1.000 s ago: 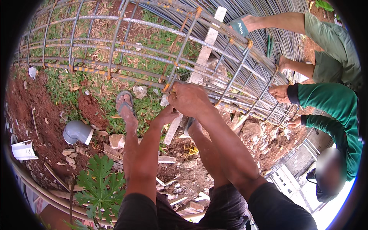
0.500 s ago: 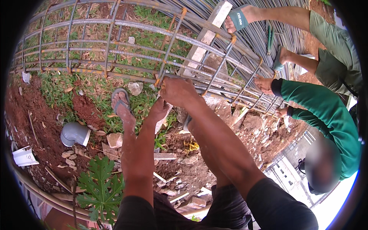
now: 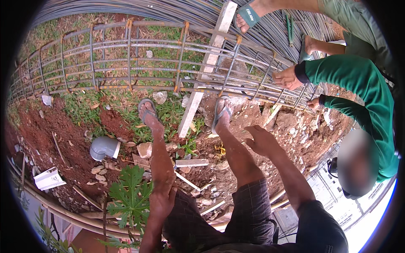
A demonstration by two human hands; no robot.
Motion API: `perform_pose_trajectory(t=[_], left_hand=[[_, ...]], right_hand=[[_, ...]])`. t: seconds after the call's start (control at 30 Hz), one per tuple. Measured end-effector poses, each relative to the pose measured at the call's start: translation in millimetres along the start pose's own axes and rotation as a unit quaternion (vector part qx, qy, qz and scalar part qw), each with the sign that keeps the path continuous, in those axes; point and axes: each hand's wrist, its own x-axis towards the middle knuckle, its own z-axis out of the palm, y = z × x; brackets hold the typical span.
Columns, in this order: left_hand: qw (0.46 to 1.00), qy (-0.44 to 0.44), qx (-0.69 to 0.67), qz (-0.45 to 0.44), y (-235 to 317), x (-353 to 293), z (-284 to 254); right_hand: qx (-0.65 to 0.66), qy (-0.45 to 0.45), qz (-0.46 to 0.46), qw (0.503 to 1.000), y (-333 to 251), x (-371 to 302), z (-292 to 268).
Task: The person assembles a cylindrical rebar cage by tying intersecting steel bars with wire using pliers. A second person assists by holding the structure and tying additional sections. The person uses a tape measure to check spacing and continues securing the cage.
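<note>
A long rebar cage [image 3: 92, 59], made of lengthwise bars and square stirrups, crosses the upper part of the view on a pale wooden beam [image 3: 192, 110]. My left hand [image 3: 163, 197] rests on my left knee, its fingers lying over the skin and nothing visible in it. Over the rubble beside my right shin hangs my right hand [image 3: 262, 141], fingers apart and holding nothing. Both are clear of the cage. A co-worker in a green sleeve has one hand [image 3: 287, 77] at the cage's right part and the other [image 3: 313, 103] by its lower bars.
Loose rebar [image 3: 177, 12] lies stacked behind the cage, with green-handled cutters [image 3: 290, 29] on it. A grey pipe elbow [image 3: 104, 148], a white gutter piece [image 3: 49, 179], broken stones [image 3: 144, 149] and a leafy plant [image 3: 131, 192] are at the lower left. My sandalled feet stand before the cage.
Both my hands have left the cage's lower bar. The left dropped onto my left knee; the right drew back and spread its fingers. My view has shifted slightly.
</note>
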Motion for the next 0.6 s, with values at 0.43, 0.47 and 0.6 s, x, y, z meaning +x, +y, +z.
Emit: perform_pose_trajectory(t=[0.43, 0.47, 0.6], left_hand=[[0.981, -0.006, 0.187, 0.058, -22, -50, -41], [0.979, -0.021, 0.2, 0.033, -24, -47, -48], [0.985, -0.022, 0.172, 0.013, 3, -49, -68]], right_hand=[[0.31, -0.037, 0.3, 0.901, 39, -415, 132], [0.319, -0.025, 0.293, 0.901, 39, -435, 146], [0.406, -0.006, 0.299, 0.864, 37, -473, 180]])
